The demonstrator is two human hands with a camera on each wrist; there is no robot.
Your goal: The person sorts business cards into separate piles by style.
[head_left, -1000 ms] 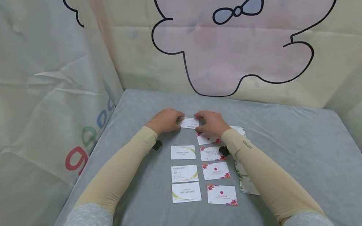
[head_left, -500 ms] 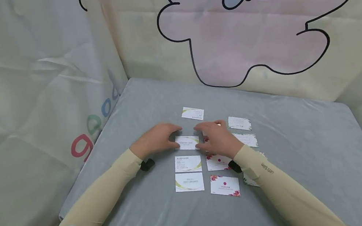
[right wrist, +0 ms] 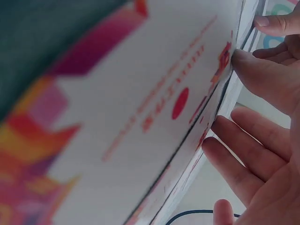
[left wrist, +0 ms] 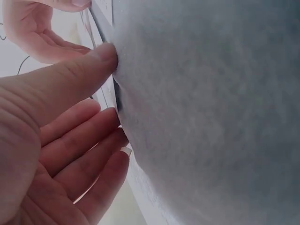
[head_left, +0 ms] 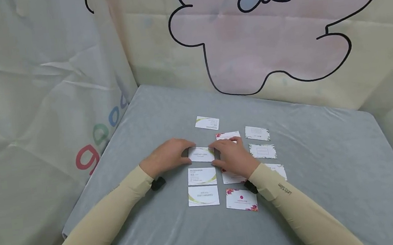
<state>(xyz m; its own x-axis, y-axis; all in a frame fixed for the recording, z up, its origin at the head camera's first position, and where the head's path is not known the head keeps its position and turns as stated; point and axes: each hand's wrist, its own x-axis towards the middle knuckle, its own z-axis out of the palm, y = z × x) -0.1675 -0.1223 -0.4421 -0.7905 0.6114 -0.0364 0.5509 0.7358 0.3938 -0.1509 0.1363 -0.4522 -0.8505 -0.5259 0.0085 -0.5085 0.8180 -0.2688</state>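
Note:
A white business card with yellow-green curves [head_left: 201, 154] lies flat on the grey cloth, between my two hands. At its left end, my left hand [head_left: 165, 157] holds the edge between thumb and fingertips. My right hand [head_left: 234, 155] does the same at the right end, its palm over the red-flowered cards. Another yellow-green card [head_left: 207, 123] lies farther back, slightly turned. Two more of that design, one card [head_left: 202, 176] above the other [head_left: 203, 195], lie nearer. In the right wrist view a red-flowered card [right wrist: 154, 103] fills the foreground.
A column of red-flowered cards, with a front card [head_left: 241, 200] and a back card [head_left: 228, 135], runs beside the yellow-green ones. Farther right lie leaf-bordered cards, including a back one [head_left: 257, 133] and a middle one [head_left: 262, 151]. Grey cloth [head_left: 331, 172] covers the table.
Both hands have let go of the farthest yellow-green card and come nearer to the card below it. Since half a second ago, the fingers have closed in on that card's ends.

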